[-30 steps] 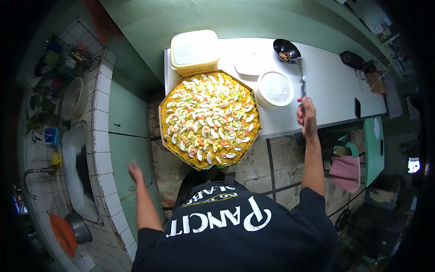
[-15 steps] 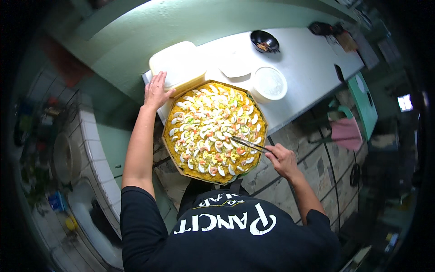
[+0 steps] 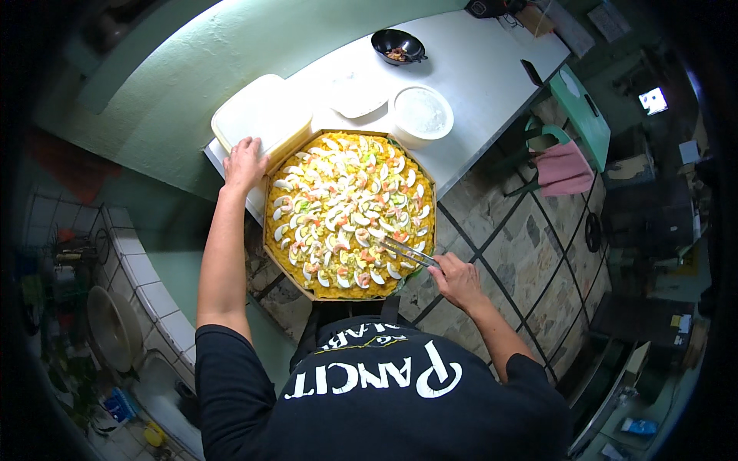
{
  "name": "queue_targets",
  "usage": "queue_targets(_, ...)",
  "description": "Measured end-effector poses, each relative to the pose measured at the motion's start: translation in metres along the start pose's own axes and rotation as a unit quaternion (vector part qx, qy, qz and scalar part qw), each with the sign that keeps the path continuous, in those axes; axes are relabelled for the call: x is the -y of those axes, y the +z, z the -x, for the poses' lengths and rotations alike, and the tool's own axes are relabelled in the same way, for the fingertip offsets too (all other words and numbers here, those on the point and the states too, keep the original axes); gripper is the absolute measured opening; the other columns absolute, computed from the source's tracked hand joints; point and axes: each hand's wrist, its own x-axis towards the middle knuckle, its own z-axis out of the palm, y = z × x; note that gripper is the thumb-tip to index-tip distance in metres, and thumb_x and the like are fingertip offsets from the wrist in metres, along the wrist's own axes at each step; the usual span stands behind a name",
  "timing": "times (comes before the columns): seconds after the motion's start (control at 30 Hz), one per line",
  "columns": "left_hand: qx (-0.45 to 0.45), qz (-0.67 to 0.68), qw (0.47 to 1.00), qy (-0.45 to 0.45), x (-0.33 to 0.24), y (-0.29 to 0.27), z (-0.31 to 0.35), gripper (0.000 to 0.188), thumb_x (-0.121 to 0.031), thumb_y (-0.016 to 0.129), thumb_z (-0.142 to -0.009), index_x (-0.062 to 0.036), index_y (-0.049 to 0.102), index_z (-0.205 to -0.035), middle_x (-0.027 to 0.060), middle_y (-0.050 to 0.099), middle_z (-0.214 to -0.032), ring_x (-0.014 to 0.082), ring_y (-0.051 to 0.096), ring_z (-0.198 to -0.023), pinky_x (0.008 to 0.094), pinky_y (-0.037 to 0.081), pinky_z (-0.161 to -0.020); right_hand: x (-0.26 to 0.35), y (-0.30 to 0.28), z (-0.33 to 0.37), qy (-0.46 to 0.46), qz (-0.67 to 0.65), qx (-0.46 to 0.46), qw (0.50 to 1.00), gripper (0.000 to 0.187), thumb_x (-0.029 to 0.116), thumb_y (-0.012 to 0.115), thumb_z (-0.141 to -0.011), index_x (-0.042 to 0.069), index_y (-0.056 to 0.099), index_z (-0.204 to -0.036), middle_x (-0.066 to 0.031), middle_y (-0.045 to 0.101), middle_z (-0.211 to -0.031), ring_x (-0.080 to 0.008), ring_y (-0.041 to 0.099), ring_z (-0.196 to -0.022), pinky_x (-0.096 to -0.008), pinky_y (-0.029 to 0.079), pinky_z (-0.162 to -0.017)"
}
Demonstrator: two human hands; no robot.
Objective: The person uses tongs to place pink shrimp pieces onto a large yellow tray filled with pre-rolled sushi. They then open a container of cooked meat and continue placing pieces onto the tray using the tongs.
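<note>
A large octagonal tray (image 3: 270,260) lies in front of me, filled with yellow-orange food (image 3: 323,289) topped with boiled egg wedges, small shrimp and chopped greens. Metal tongs (image 3: 407,251) are gripped in my right hand (image 3: 460,283), just beyond the tray's right edge. Their tips reach in among the toppings at the right of the middle; whether they pinch a piece is too small to tell. My left hand (image 3: 246,164) rests with fingers stretched out at the near left corner of a lidded rectangular container (image 3: 261,115), beside the tray's left rim.
On the white table (image 3: 492,69) stand a round lidded tub (image 3: 421,114), a white lid or plate (image 3: 358,95) and a black bowl (image 3: 397,48) with food bits. A green chair with a pink cloth (image 3: 565,168) is at the right. A tiled counter with a sink (image 3: 165,396) lies left.
The view has shifted, so table and tray appear farther left. Over the tray, the tong tips have come slightly nearer to me. My left hand stays by the rectangular container.
</note>
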Motion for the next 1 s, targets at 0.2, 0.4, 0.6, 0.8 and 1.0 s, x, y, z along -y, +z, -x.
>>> queue_targets(0.2,0.0,-0.004,1.0,-0.007,-0.001,0.002,-0.001,0.053,-0.03,0.062,-0.084,-0.012,0.049,-0.133,0.0106,0.044,-0.139,0.0277,0.042,-0.127,0.0486,0.036,-0.1,0.0,-0.01,0.005,0.019,-0.044,-0.016,0.999,0.02,0.025,0.059,-0.086,0.01,0.064,-0.098,-0.0087,0.061,-0.084,-0.0315,0.063,-0.071,-0.0408,0.05,-0.062)
queue_targets(0.4,-0.013,0.023,1.0,-0.005,0.003,0.006,-0.004,0.053,-0.034,0.06,-0.086,-0.0127,0.049,-0.133,0.0104,0.044,-0.139,0.027,0.041,-0.128,0.0494,0.035,-0.101,-0.009,-0.017,0.031,0.036,-0.073,0.02,0.996,0.02,0.024,0.061,-0.085,0.009,0.065,-0.097,-0.0086,0.061,-0.082,-0.031,0.062,-0.07,-0.0401,0.05,-0.062)
queue_targets(0.6,-0.311,0.204,0.927,-0.041,0.047,0.031,0.022,0.048,-0.035,0.053,-0.091,-0.0091,0.049,-0.131,0.0147,0.046,-0.135,0.0308,0.043,-0.125,0.0441,0.036,-0.101,-0.001,-0.022,0.028,0.013,-0.041,0.005,0.999,0.022,0.024,0.061,-0.084,0.01,0.063,-0.1,-0.0084,0.059,-0.082,-0.0302,0.062,-0.069,-0.0399,0.049,-0.061)
queue_targets(0.8,-0.277,0.16,0.903,-0.288,0.097,0.106,0.124,0.058,-0.035,0.054,-0.091,-0.0103,0.036,-0.14,0.0185,0.034,-0.141,0.0356,0.039,-0.126,0.0465,0.033,-0.102,0.002,0.001,0.013,-0.163,0.091,-0.043,0.981,0.025,0.023,0.064,-0.08,0.013,0.06,-0.103,-0.0044,0.054,-0.078,-0.021,0.058,-0.065,-0.0357,0.044,-0.057)
queue_targets(1.0,-0.235,0.197,0.892,-0.333,0.128,0.124,0.167,0.057,-0.037,0.051,-0.093,-0.0124,0.034,-0.141,0.0216,0.025,-0.144,0.0376,0.036,-0.127,0.0486,0.032,-0.102,-0.002,0.0,0.003,-0.192,0.122,-0.047,0.973,0.026,0.022,0.064,-0.079,0.013,0.06,-0.103,-0.003,0.054,-0.079,-0.0201,0.057,-0.065,-0.0347,0.043,-0.059)
